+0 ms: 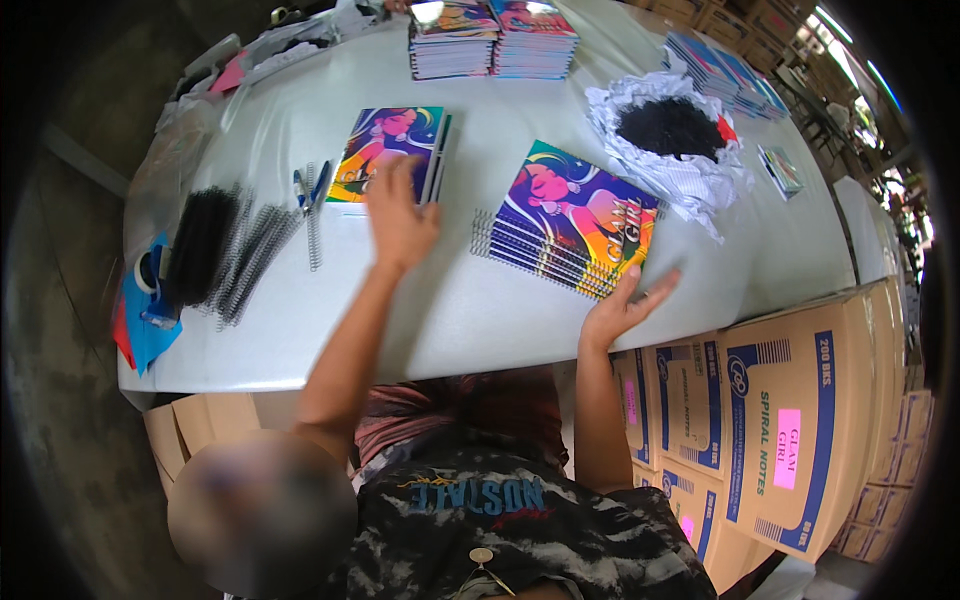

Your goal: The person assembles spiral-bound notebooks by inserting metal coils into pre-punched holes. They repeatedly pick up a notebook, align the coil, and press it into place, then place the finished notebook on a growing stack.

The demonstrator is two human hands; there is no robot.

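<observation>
My left hand (403, 215) rests with its fingers stretched over a stack of colourful illustrated notebooks (412, 125), its fingertips on the top cover. To the right lies a tilted, fanned-out stack of spiral notebooks (570, 205) with the same cover and dark coils along the near left edge. My right hand (628, 312) is open at their near right corner, fingers apart, the thumb close to the edge; whether it touches cannot be told. Left of my left hand lie blue-handled pliers (319, 185) and a loose spiral coil (313, 240).
Bundles of black coils (205, 245) and a blue tape dispenser (155, 288) lie at the left. Finished-looking notebook stacks (492, 50) stand at the far side. Crumpled white paper (610, 110) holds a black tangled heap (670, 128). Cardboard boxes (790, 430) stand below the table's right edge.
</observation>
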